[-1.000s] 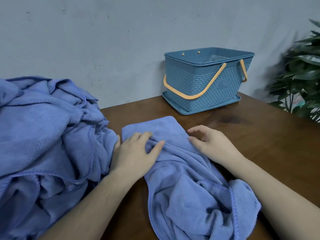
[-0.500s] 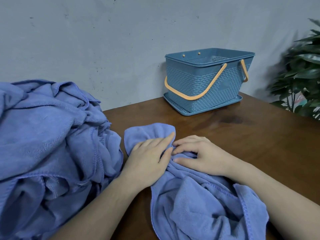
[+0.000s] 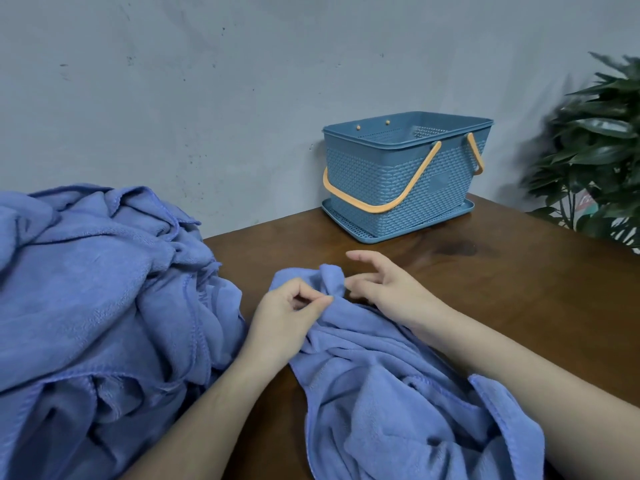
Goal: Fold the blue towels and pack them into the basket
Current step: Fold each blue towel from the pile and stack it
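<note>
My left hand (image 3: 284, 317) is now pinching the towel (image 3: 374, 375), no longer pressing flat; right hand (image 3: 384, 285) fingers are lifting, spread — gathering an edge to fold.

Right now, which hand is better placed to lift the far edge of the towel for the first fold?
The left hand: it already pinches the towel at its bunched far edge. The right hand hovers beside it, fingers spread.

A dark brown wooden table (image 3: 519, 306) is set against a pale grey-blue wall (image 3: 242, 81), which is marked with small dark specks and scuffs. A darker stain is seen in the wood grain. A green leafy plant (image 3: 602, 150) is placed beyond the table's right edge. The scene is evenly, softly lit.
</note>
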Motion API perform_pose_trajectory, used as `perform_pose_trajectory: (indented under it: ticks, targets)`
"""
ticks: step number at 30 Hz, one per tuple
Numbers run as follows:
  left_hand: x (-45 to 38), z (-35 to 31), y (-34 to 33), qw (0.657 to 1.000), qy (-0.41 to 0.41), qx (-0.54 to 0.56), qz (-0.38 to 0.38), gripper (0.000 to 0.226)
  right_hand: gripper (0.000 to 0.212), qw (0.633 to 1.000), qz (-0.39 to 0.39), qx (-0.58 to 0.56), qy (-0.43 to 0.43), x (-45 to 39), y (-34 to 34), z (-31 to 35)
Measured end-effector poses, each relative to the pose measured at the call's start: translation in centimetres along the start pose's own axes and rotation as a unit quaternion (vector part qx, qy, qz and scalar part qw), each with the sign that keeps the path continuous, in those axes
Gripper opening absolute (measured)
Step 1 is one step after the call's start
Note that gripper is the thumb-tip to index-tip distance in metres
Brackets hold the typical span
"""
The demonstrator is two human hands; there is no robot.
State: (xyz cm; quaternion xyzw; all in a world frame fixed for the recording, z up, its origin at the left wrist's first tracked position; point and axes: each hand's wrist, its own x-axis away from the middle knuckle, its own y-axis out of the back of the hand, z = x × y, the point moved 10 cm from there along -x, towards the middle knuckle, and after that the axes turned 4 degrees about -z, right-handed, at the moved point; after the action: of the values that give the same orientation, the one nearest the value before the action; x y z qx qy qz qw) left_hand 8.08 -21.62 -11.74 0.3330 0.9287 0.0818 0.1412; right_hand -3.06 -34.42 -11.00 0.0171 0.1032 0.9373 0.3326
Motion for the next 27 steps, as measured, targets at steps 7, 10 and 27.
perform_pose_trajectory:
  ticks: [7,10,27]
  targets:
    - [0.0,-0.9,0.4,0.995,0.007,0.101,-0.010,0.037,0.069,0.992,0.063,-0.092,0.060,-0.5,-3.3,1.7]
    - [0.2,-0.8,1.0,0.994,0.013,0.106,-0.026,0.016,0.067,0.995,0.022,-0.076,0.065,-0.7,-2.8,1.4]
    - [0.4,0.0,-1.8,0.916,-0.103,-0.383,0.068,0.057,0.035,0.978,-0.125,0.160,0.049,-2.9,5.8,1.9]
